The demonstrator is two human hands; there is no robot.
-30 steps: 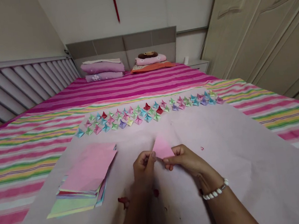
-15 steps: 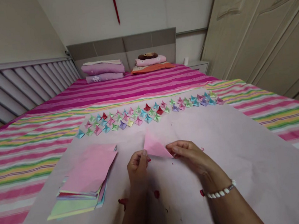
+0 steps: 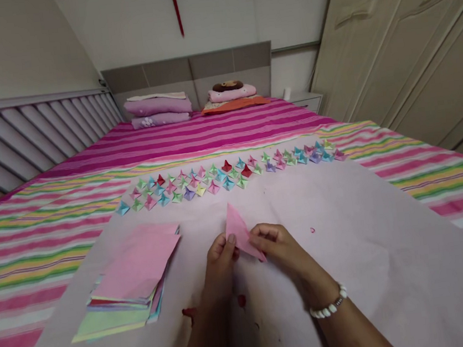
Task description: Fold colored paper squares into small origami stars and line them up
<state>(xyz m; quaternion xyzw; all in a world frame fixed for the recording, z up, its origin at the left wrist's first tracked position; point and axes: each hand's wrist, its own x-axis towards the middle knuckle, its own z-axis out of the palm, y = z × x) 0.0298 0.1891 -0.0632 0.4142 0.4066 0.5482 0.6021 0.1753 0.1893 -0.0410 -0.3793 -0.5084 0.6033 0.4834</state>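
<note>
A folded pink sheet of origami paper (image 3: 238,229) is held between my hands, a pointed corner standing up. My left hand (image 3: 221,255) pinches its left edge, thumb on the front face. On the other side, my right hand (image 3: 274,245) grips the right edge with thumb and fingers; the paper's lower tip shows below them. To the left lies a stack of coloured paper (image 3: 139,262), pink on top, with green, red and blue edges below. Farther off stand rows of small folded paper pieces (image 3: 213,186) in several colours.
A large pale sheet (image 3: 346,227) covers the near part of the bed, with small red scraps (image 3: 241,301) on it. Striped bedding (image 3: 436,172) surrounds it. Folded quilts (image 3: 159,110) lie by the headboard (image 3: 170,74). A white railing (image 3: 38,134) runs along the left.
The pink paper has turned more upright and looks narrower. My right hand has moved left and slightly down along it, closer to my left hand.
</note>
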